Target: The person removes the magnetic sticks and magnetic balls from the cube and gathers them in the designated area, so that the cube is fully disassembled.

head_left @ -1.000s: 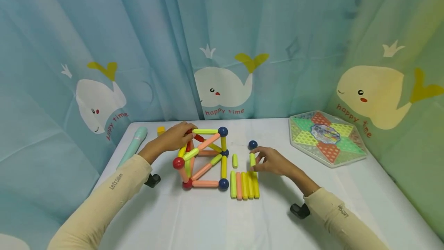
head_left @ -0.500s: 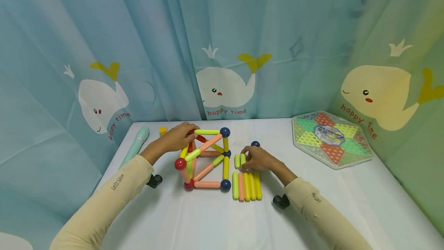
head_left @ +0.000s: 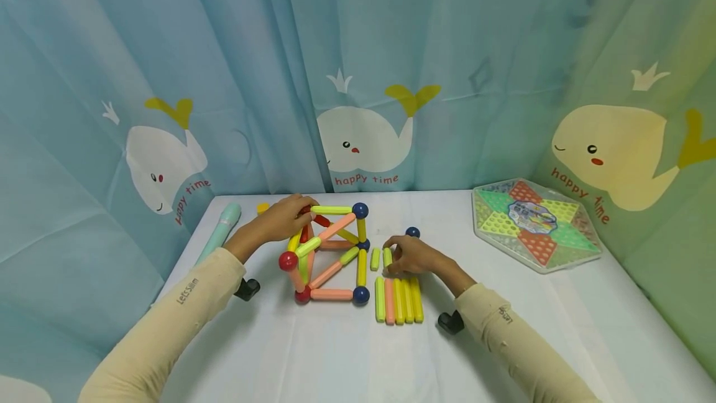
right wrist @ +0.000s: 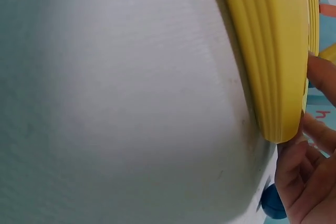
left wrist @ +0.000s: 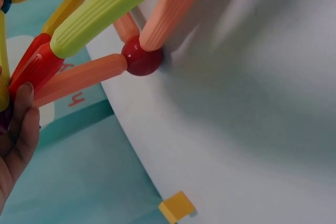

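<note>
A cube-like frame of magnetic sticks (head_left: 332,295) and balls, with braces, stands left of centre on the table. My left hand (head_left: 282,217) holds its back left top corner; the left wrist view shows the fingertips on a red stick (left wrist: 39,66) there. My right hand (head_left: 414,255) pinches a short light-green magnetic stick (head_left: 388,257) between thumb and fingers. Another short light-green stick (head_left: 375,259) lies just left of it. In front is a row of long sticks: a green one (head_left: 380,299), a pink one (head_left: 390,301) and several yellow ones (head_left: 409,301).
A loose blue ball (head_left: 413,232) is behind the right hand. A Chinese checkers board (head_left: 531,222) lies at the back right. A mint-green tube-shaped object (head_left: 220,229) and a small yellow block (head_left: 263,208) are at the left. A whale-print curtain (head_left: 268,111) hangs behind the table.
My right hand has moved left with the short green stick, bringing it beside the other short one, which has shifted slightly left. My left hand has stayed at the frame's corner.
</note>
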Tool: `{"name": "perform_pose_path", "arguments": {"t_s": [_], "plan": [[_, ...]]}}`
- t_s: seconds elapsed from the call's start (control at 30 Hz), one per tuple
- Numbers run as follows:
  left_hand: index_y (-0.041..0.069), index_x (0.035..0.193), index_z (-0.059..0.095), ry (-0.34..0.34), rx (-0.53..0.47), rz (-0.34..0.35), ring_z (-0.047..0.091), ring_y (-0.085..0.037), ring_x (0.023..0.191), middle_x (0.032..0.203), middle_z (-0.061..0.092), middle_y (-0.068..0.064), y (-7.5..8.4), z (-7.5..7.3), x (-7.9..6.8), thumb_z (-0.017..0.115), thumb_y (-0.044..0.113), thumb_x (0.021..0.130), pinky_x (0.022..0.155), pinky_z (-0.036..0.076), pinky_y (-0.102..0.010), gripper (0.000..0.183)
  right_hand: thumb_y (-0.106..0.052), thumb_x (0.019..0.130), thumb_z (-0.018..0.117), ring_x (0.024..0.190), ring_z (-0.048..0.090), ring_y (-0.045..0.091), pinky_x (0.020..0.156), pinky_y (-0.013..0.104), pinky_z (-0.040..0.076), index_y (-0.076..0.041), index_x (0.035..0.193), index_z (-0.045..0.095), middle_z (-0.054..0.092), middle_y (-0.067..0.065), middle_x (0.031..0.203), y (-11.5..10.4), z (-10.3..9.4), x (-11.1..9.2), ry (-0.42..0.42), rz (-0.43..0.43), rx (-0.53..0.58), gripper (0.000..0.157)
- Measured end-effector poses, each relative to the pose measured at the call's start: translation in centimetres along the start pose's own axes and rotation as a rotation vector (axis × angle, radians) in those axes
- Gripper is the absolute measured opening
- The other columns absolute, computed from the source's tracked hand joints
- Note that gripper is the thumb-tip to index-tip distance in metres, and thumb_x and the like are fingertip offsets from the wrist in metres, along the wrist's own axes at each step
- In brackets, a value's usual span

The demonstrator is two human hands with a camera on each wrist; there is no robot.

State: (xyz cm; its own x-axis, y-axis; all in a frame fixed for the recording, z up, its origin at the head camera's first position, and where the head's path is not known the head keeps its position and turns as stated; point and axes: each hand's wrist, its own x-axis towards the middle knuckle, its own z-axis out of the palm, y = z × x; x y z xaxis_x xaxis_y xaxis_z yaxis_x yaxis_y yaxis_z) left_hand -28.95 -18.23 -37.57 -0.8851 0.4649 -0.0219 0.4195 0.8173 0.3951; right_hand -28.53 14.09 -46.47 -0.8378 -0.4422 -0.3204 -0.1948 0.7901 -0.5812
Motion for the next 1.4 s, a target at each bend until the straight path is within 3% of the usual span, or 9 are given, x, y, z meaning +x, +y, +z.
{"name": "perform_pose_path", "arguments": {"t_s": [0.23,0.6,1.13,1.27,1.4], "plan": [[0.007,0.133,0.061,-0.006,-0.001,-0.001,0.055,-0.023,0.094,0.113,0.062,-0.010,0.1,-0.1,0.0,0.053,0.023,0.105,0.085,0.049,-0.037,0.034,-0.031,0.082,0.085,0.083,0.057,0.017,0.075,0.029,0.049,-0.009,0.138,0.055,0.063,0.003,0.092,-0.2,0.2,0.4,-0.003,-0.023,0.000,0.067],[0.007,0.133,0.061,-0.006,-0.008,-0.010,0.055,-0.023,0.094,0.112,0.061,-0.010,0.2,-0.1,0.0,0.052,0.023,0.105,0.084,0.048,-0.036,0.034,-0.039,0.080,0.085,0.087,0.062,0.017,0.086,0.037,0.056,-0.016,0.135,0.059,0.069,0.005,0.103,-1.1,0.8,0.7,0.008,0.024,-0.041,0.065],[0.006,0.134,0.060,-0.002,-0.008,-0.010,0.055,-0.024,0.096,0.115,0.062,-0.012,0.4,-0.2,-0.4,0.053,0.022,0.105,0.086,0.049,-0.038,0.034,-0.040,0.082,0.083,0.089,0.062,0.018,0.088,0.038,0.056,-0.016,0.137,0.056,0.069,0.005,0.105,-1.3,1.0,0.3,0.031,0.040,-0.036,0.066],[0.006,0.134,0.060,-0.003,-0.005,-0.005,0.055,-0.024,0.097,0.116,0.061,-0.012,0.4,-0.1,-0.3,0.052,0.022,0.105,0.087,0.049,-0.039,0.034,-0.041,0.083,0.082,0.092,0.063,0.019,0.089,0.041,0.055,-0.015,0.140,0.054,0.069,0.005,0.106,-1.1,0.4,-0.4,0.046,0.023,-0.040,0.069],[0.005,0.134,0.060,0.002,-0.002,0.006,0.055,-0.024,0.100,0.116,0.061,-0.012,0.4,-0.2,-0.2,0.052,0.021,0.105,0.091,0.048,-0.041,0.034,-0.038,0.089,0.077,0.094,0.063,0.021,0.088,0.042,0.054,-0.011,0.137,0.056,0.069,0.008,0.107,-1.0,-0.5,-1.0,0.092,-0.040,-0.044,0.059]]}}
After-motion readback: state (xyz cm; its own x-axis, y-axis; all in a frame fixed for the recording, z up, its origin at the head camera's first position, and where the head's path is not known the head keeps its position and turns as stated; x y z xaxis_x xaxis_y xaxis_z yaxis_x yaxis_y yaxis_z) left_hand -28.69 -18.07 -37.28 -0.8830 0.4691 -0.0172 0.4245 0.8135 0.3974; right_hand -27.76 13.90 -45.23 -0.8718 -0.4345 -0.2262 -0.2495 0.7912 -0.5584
